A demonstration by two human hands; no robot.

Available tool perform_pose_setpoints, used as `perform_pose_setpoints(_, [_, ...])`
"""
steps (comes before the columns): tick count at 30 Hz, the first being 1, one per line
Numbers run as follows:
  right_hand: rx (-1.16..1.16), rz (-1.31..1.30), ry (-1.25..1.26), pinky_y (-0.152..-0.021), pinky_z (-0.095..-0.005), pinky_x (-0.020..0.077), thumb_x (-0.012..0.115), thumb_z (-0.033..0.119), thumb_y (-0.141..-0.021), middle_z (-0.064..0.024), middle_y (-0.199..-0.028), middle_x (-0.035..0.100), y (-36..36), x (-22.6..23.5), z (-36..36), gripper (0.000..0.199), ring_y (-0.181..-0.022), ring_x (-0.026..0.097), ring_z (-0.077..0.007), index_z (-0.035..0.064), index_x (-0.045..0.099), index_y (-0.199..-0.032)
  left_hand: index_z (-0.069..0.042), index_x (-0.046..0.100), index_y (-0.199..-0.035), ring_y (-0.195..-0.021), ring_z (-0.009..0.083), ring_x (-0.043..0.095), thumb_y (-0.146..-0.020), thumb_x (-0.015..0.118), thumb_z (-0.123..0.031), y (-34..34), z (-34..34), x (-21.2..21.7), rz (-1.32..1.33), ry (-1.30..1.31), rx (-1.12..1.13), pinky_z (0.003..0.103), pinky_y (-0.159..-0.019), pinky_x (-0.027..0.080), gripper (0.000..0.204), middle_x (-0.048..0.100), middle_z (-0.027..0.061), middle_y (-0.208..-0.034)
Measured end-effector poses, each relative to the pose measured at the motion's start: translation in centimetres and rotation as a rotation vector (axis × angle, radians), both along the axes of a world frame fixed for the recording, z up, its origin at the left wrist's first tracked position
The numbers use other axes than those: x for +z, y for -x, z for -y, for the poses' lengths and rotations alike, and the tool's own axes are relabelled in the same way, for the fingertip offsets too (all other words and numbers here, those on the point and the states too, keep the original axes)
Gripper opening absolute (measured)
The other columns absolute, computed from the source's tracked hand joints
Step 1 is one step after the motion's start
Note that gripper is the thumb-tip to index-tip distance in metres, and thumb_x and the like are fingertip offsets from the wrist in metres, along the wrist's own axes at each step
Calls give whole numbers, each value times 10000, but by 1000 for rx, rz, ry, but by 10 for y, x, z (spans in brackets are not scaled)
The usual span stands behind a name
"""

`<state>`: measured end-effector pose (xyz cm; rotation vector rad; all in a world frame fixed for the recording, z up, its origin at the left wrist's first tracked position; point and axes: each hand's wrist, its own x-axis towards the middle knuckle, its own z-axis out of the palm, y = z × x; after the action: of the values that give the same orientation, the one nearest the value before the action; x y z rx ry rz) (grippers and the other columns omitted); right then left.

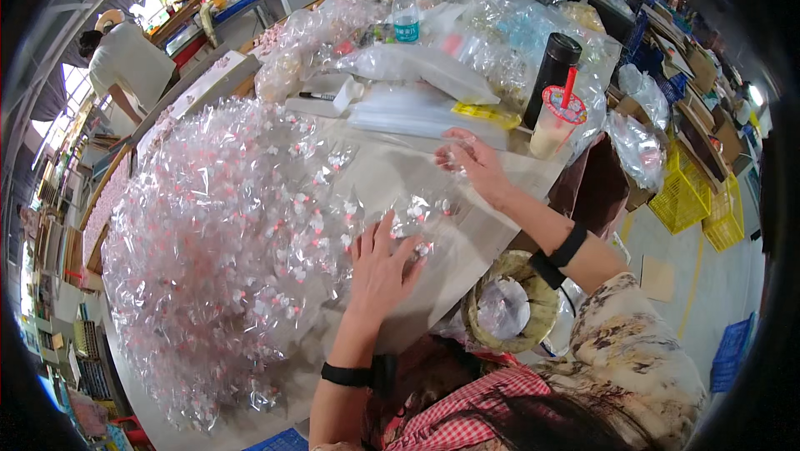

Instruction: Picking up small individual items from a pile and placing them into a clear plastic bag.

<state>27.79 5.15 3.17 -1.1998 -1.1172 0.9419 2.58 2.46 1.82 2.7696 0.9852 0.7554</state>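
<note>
A large heap of small clear plastic packets [217, 234] with white and pink-red bits inside covers the left of the table. At the heap's right edge, my left hand [383, 266] lies palm down with its fingers spread, touching a few loose packets [414, 211]. Farther right and a little higher, my right hand [475, 164] has its fingers curled round something clear and shiny, which looks like a small packet [452, 159]. Behind it lies a stack of flat clear plastic bags [400, 111] with a yellow strip [487, 114] at its right end.
A black tumbler [553, 76] and a drink cup with a red straw [554, 124] stand at the right edge. A water bottle [406, 16] and a black marker [317, 96] are farther back. Below the table's right edge is a lined bin [500, 272]; yellow crates [682, 192] stand beyond.
</note>
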Motion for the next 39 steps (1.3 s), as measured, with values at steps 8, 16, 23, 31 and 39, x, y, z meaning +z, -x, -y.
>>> perform_pose_setpoints(8, [4, 646, -277, -1030, -457, 390, 533, 233, -954, -107, -1277, 544, 4, -29, -4, 353, -1215, 496, -305, 162, 516, -1300, -178, 638, -1130, -1225, 430, 397, -814, 676, -284, -1, 4, 0, 9, 57, -44, 544, -1030, 321, 336, 383, 220, -1404])
perform_pose_setpoints(16, [191, 1170, -310, -900, -461, 426, 657, 205, -790, -80, -1186, 561, -3, -31, 34, 352, -1118, 506, -290, 204, 627, -1141, -175, 641, -1130, -1224, 415, 410, -803, 685, -279, -1, 6, 6, 19, 81, -48, 530, -1038, 321, 346, 435, 192, -1352])
perform_pose_setpoints(23, [300, 954, -139, -716, -355, 492, 675, 85, -692, -106, -854, 624, -28, -13, 102, 298, -785, 590, -279, 88, 676, -989, -170, 533, -1297, -1245, 406, 406, -811, 684, -282, -4, 5, -9, -21, 24, -1, 520, -1056, 312, 521, 390, 181, -1403])
perform_pose_setpoints(31, [837, 849, 197, -753, -363, 512, 720, 145, -765, -118, -954, 679, -15, -12, 169, 340, -840, 652, -257, 96, 676, -1098, -72, 379, -1409, -1329, 404, 319, -859, 531, -130, -30, -26, 10, 424, 236, -69, 507, -1093, 265, 573, 313, 196, -1467])
perform_pose_setpoints(39, [242, 1094, -322, -1068, -448, 317, 664, 280, -851, -76, -1397, 475, 11, 24, 62, 537, -1337, 386, -268, 165, 500, -1350, -118, 547, -1249, -1243, 380, 427, -785, 700, -350, 22, -12, 14, -130, 26, 84, 486, -1073, 271, 541, 460, 183, -1334])
